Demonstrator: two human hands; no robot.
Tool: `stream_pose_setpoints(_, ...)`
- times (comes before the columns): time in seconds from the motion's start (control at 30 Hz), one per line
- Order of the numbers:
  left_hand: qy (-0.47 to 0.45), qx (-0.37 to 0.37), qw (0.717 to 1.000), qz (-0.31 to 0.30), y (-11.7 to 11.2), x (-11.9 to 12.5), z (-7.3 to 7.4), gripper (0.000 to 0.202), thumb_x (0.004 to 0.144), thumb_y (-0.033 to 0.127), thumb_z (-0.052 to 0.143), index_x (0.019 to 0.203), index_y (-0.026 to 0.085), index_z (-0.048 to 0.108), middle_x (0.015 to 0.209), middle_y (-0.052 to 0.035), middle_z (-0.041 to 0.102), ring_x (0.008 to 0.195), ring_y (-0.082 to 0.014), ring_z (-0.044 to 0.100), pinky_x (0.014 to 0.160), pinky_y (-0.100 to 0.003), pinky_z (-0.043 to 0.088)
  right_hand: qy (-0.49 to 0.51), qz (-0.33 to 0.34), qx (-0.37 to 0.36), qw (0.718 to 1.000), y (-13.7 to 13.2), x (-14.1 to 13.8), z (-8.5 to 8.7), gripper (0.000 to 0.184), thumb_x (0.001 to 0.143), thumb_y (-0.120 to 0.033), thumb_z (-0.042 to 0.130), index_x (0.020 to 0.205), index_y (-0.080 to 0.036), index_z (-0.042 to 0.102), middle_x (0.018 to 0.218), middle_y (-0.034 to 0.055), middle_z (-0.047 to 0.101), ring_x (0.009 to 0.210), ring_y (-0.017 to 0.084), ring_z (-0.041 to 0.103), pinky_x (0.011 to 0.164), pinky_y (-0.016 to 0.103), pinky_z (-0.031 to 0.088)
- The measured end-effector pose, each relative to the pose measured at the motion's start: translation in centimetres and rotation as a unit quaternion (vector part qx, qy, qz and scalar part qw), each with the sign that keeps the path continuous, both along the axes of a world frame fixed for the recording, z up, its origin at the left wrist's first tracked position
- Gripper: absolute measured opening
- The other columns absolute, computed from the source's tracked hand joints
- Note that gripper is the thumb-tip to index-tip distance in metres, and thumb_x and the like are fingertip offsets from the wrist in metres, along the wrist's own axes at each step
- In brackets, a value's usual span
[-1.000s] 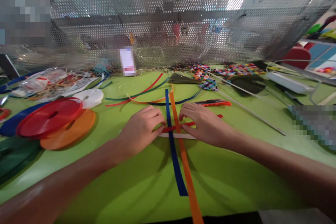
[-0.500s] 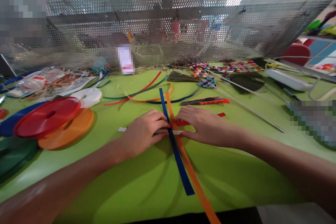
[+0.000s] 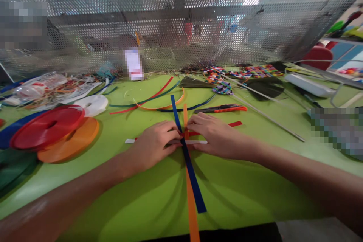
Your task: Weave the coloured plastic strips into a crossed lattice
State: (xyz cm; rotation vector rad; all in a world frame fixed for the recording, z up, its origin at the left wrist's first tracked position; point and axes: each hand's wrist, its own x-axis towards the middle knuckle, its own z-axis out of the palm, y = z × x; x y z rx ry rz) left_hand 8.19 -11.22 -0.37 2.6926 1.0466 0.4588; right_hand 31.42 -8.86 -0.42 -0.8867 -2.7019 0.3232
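Blue strip [image 3: 195,181] and orange strip [image 3: 191,206] run lengthwise mid-table, crossing a red strip [image 3: 195,133] and a white strip [image 3: 200,142] between the two hands. Left hand [image 3: 156,140]: fingertips and thumb drawn close at the crossing, beside the blue strip; can't tell if they pinch or only press. Right hand [image 3: 211,133]: fingers curled down by the orange strip, thumb apart from them near the white strip's right end; firm hold or mere contact, can't tell. Blue lies over orange just on the near side of the crossing. Over-under inside it is covered by fingers.

Handling, judged: light, flat, springy plastic-like bands, probably smooth and apt to slide or skew; unlikely to break, though a hard crease might stay. Best hold: flat pressure at the crossing, edges near it for aligning; free ends look too whippy for fine control.

Around: utility knife [image 3: 231,109] just beyond the right hand, nearest hazard for a forward reach. Loose curved strips [image 3: 147,103] lie beyond, overlapping the blue strip's far end in view, easy to snag. Left: red spool [image 3: 66,126], orange spool [image 3: 78,143], white spool [image 3: 95,104], well apart from the crossing. Farther back right: woven multicolour pieces [image 3: 224,88], thin rod [image 3: 270,119]. Green table [image 3: 241,196] under all; perforated screen [image 3: 181,15] closes off the back.
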Motion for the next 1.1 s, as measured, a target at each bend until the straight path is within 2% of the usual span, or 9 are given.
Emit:
stream_pose_setpoints(0.17, -0.013, -0.002, 1.0, 0.001, 0.13, -0.05, -0.34, 0.011, 0.093, 0.012, 0.066, 0.102, 0.016, 0.068, 0.109, -0.0074, 0.066, 0.102, -0.0236, 0.064, 0.089, -0.037, 0.054, -0.004, 0.001, -0.005, 1.0, 0.03, -0.12, -0.16, 0.023, 0.092, -0.028, 0.068, 0.111, -0.015, 0.067, 0.113, 0.0147, 0.064, 0.108, 0.029, 0.058, 0.097, 0.048, 0.05)
stream_pose_setpoints(0.4, -0.013, 0.004, 1.0, -0.008, 0.27, -0.2, -0.44, 0.018, 0.094, 0.009, 0.06, 0.108, 0.018, 0.068, 0.112, -0.0066, 0.067, 0.104, -0.0232, 0.064, 0.09, -0.037, 0.053, 0.002, 0.012, 0.009, 1.0, 0.13, -0.07, -0.56, 0.018, 0.091, -0.015, 0.062, 0.109, -0.015, 0.068, 0.115, 0.0135, 0.063, 0.109, 0.027, 0.057, 0.1, 0.049, 0.048)
stream_pose_setpoints(0.7, -0.015, 0.015, 1.0, -0.005, 0.28, -0.12, -0.42, 0.016, 0.098, 0.013, 0.055, 0.104, 0.018, 0.068, 0.109, -0.0072, 0.068, 0.099, -0.0224, 0.065, 0.087, -0.038, 0.054, 0.011, 0.016, 0.013, 1.0, 0.22, -0.08, -0.47, 0.019, 0.092, -0.023, 0.066, 0.11, -0.017, 0.069, 0.112, 0.0131, 0.064, 0.106, 0.027, 0.058, 0.097, 0.049, 0.049)
stream_pose_setpoints(0.9, -0.004, 0.029, 1.0, 0.002, 0.11, -0.02, -0.45, 0.014, 0.096, 0.011, 0.058, 0.104, 0.016, 0.068, 0.108, -0.0081, 0.069, 0.1, -0.0236, 0.066, 0.089, -0.039, 0.055, 0.014, 0.014, 0.007, 1.0, 0.27, -0.25, -0.35, 0.021, 0.094, -0.016, 0.061, 0.114, -0.014, 0.066, 0.109, 0.0131, 0.066, 0.104, 0.027, 0.059, 0.095, 0.046, 0.05)
stream_pose_setpoints(1.1, -0.013, 0.027, 1.0, 0.001, 0.06, -0.13, -0.57, 0.014, 0.096, 0.013, 0.059, 0.105, 0.018, 0.068, 0.109, -0.0072, 0.068, 0.099, -0.0228, 0.066, 0.088, -0.038, 0.055, 0.016, 0.028, 0.021, 0.999, 0.43, -0.19, -0.53, 0.008, 0.092, -0.012, 0.061, 0.097, -0.017, 0.066, 0.1, 0.0093, 0.066, 0.097, 0.024, 0.059, 0.091, 0.042, 0.049)
